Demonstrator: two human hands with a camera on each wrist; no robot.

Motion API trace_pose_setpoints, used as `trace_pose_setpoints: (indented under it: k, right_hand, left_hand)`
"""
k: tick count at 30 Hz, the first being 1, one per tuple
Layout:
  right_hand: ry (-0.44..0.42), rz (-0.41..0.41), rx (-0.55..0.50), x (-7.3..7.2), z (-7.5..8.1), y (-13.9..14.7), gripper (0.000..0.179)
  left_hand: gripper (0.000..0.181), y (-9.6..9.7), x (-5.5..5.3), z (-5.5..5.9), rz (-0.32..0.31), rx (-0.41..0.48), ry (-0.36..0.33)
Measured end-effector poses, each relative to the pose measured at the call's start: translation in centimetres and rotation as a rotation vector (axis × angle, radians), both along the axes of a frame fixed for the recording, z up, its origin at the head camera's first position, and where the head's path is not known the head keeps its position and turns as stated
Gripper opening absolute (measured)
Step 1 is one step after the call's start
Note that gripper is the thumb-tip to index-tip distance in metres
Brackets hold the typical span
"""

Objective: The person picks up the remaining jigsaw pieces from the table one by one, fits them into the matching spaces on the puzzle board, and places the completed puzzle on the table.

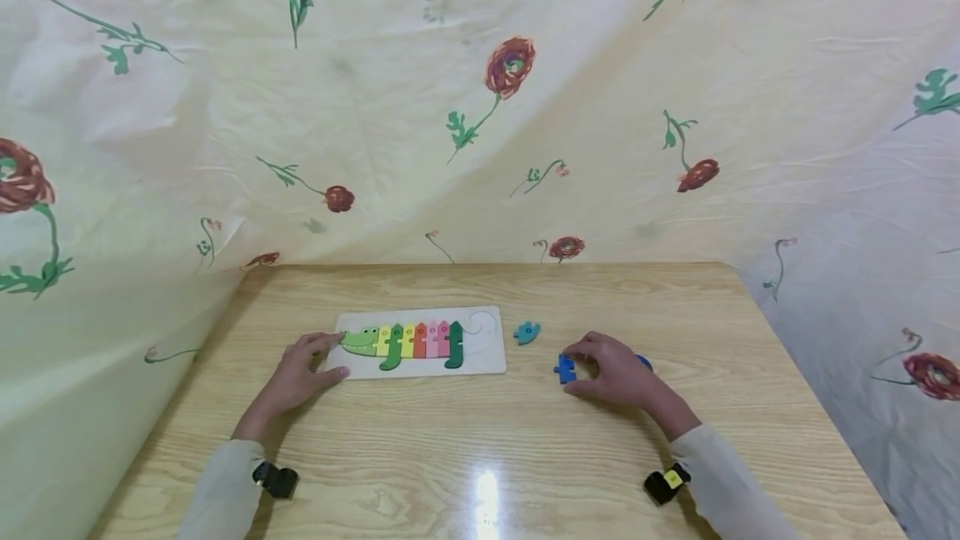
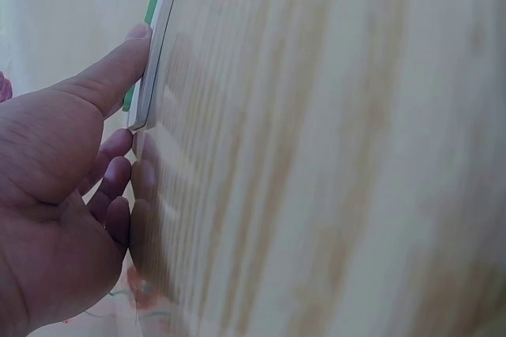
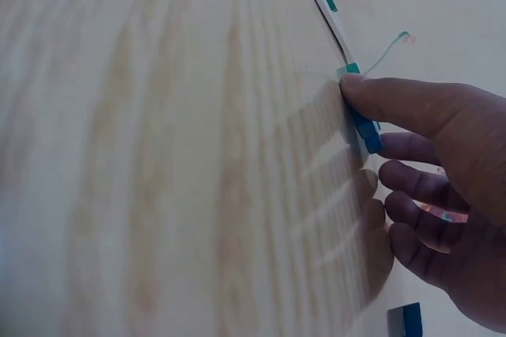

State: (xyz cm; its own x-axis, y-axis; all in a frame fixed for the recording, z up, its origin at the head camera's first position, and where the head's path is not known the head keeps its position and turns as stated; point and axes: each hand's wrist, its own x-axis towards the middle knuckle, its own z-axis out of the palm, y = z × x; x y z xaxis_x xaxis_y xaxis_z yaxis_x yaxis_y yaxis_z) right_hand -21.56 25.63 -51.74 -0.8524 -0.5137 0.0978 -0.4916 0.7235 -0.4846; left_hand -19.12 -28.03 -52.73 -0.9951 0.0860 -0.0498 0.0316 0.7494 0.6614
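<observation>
A pale puzzle board (image 1: 480,361) lies on the table, bearing a crocodile (image 1: 360,343) made of coloured pieces; a bare, outlined curl shows at its right end. My left hand (image 1: 298,369) rests on the board's left end, thumb near the lower corner and index finger by the snout. In the left wrist view, the thumb lies straight against the board while other fingers bend loosely near the table. With thumb and index finger, my right hand (image 1: 617,369) pinches a blue puzzle piece (image 1: 566,369) at the table surface.
A teal puzzle piece (image 1: 527,332) lies just right of the board. Another blue piece (image 1: 644,362) shows partly behind my right hand. Flowered cloth (image 1: 405,107) hangs around the back and sides of the wooden table (image 1: 420,457).
</observation>
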Motion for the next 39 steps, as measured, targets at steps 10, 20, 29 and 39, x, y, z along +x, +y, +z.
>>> trace_pose_setpoints:
  k: [10, 20, 29, 39]
  right_hand:
    - [-0.005, -0.003, 0.010, 0.0, 0.3, -0.1, 0.041]
    - [0.007, 0.016, -0.006, -0.3, 0.4, 0.2, 0.038]
    - [-0.009, 0.027, -0.029, -1.2, 1.5, 0.2, 0.037]
    - [0.012, 0.063, -0.082, -2.0, 2.9, -0.3, 0.034]
  left_hand:
    - [0.067, 0.0, 0.0, 0.4, 0.004, -0.004, -0.016]
    - [0.068, 0.1, 0.2, 0.6, 0.002, -0.002, -0.027]
    - [0.068, 0.1, 0.1, 0.7, 0.003, -0.008, -0.027]
    - [0.067, 0.1, 0.1, 0.7, 0.004, -0.001, -0.026]
